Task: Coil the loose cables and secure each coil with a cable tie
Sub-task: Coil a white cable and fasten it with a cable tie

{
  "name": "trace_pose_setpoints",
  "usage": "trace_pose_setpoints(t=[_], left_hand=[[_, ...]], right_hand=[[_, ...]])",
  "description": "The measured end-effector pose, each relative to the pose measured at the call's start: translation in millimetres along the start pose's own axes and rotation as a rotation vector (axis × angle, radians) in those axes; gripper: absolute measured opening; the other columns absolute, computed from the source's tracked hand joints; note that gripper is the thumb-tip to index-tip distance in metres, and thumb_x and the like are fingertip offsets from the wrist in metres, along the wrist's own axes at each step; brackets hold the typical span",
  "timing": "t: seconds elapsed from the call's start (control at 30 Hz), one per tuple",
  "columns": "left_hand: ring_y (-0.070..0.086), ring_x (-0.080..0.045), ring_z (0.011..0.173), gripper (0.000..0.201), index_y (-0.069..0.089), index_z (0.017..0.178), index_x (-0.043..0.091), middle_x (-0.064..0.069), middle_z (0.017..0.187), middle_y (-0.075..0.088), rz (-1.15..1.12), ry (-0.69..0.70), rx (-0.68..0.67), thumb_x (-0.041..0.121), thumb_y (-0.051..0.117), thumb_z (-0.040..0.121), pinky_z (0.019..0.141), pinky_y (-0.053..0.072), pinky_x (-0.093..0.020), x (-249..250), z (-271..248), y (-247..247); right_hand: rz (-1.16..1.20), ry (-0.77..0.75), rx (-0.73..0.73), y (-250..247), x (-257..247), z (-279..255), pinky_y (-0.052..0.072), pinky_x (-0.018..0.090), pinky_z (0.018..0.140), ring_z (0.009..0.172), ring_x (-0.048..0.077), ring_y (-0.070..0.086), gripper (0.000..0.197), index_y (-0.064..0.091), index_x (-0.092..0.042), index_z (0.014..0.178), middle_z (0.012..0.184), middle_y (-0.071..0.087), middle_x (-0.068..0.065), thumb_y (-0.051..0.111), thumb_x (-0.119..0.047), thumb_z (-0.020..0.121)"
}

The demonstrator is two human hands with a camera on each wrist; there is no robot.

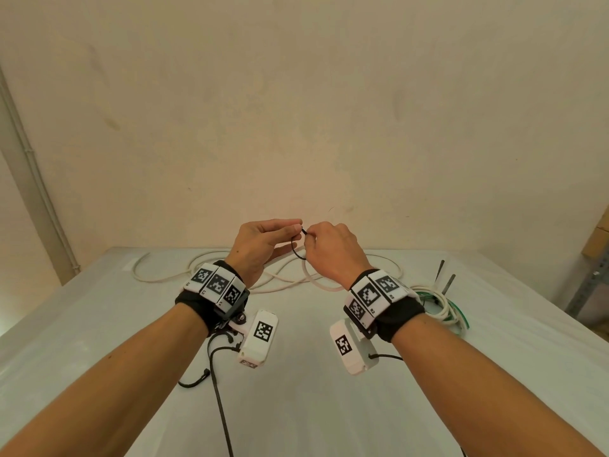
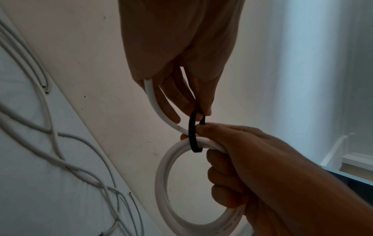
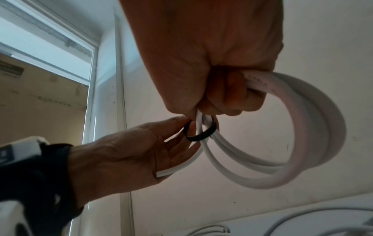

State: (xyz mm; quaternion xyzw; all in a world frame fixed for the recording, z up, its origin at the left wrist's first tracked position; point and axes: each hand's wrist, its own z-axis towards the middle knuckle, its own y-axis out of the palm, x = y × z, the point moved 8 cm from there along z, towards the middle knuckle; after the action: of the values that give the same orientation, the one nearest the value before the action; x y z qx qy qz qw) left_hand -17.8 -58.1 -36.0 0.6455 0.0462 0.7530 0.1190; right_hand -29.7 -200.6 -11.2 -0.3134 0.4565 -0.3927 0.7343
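Both hands are raised above the grey table point(image 1: 306, 407). My right hand point(image 1: 316, 240) grips a small coil of thick white cable point(image 2: 163, 175), which hangs below its fist point(image 3: 302, 143). A black cable tie point(image 2: 191, 135) loops loosely around the coil's strands, just under the right thumb. My left hand point(image 1: 290, 227) pinches the tie's upper end between thumb and forefinger point(image 2: 203, 111). The coil's loose tail point(image 3: 177, 167) lies across the left fingers. In the right wrist view the tie point(image 3: 198, 137) forms a wide ring around the strands.
Loose white cables point(image 1: 197, 268) sprawl across the far side of the table. A bundle of white and green wires point(image 1: 441, 305) lies at the right, with two dark thin sticks point(image 1: 441, 270) beside it. Black wrist-camera leads point(image 1: 217, 384) trail over the near table. A wall stands close behind.
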Motion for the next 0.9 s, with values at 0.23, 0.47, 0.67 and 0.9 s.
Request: trace_pose_setpoints(t=[0.23, 0.47, 0.67, 0.9], left_hand=[[0.073, -0.021, 0.099, 0.026, 0.076, 0.114, 0.000, -0.018, 0.110, 0.077, 0.029, -0.080, -0.058, 0.005, 0.076, 0.089, 0.091, 0.060, -0.025, -5, -1, 0], [0.071, -0.028, 0.115, 0.024, 0.077, 0.115, 0.002, -0.019, 0.119, 0.075, 0.036, -0.094, -0.121, 0.012, 0.071, 0.095, 0.104, 0.055, -0.035, -7, -5, -5], [0.074, -0.034, 0.102, 0.015, 0.075, 0.105, -0.003, -0.021, 0.103, 0.077, 0.287, 0.157, -0.087, 0.007, 0.073, 0.093, 0.096, 0.060, -0.044, 21, -5, -9], [0.057, -0.018, 0.083, 0.006, 0.059, 0.102, 0.008, -0.003, 0.098, 0.063, 0.951, 0.606, -0.018, 0.006, 0.053, 0.104, 0.075, 0.046, -0.020, 42, -14, 19]], right_hand=[[0.030, -0.037, -0.007, 2, -4, 0, 0.041, 0.035, 0.072, 0.091, 0.032, 0.059, 0.035, 0.072, -0.021, 0.103, 0.099, 0.071, 0.010, 0.038, -0.026, 0.103], [0.094, -0.118, -0.009, 5, -5, -7, 0.046, 0.039, 0.078, 0.088, 0.029, 0.060, 0.031, 0.073, -0.020, 0.099, 0.094, 0.073, 0.004, 0.043, -0.024, 0.106], [0.157, -0.164, -0.061, 3, -6, -5, 0.036, 0.032, 0.068, 0.077, 0.019, 0.056, 0.031, 0.073, -0.019, 0.101, 0.082, 0.066, -0.004, 0.044, -0.026, 0.107], [0.434, -0.018, -0.147, 17, 7, -10, 0.037, 0.030, 0.051, 0.041, 0.010, 0.037, 0.040, 0.068, -0.004, 0.090, 0.044, 0.041, -0.014, 0.042, -0.027, 0.108]])
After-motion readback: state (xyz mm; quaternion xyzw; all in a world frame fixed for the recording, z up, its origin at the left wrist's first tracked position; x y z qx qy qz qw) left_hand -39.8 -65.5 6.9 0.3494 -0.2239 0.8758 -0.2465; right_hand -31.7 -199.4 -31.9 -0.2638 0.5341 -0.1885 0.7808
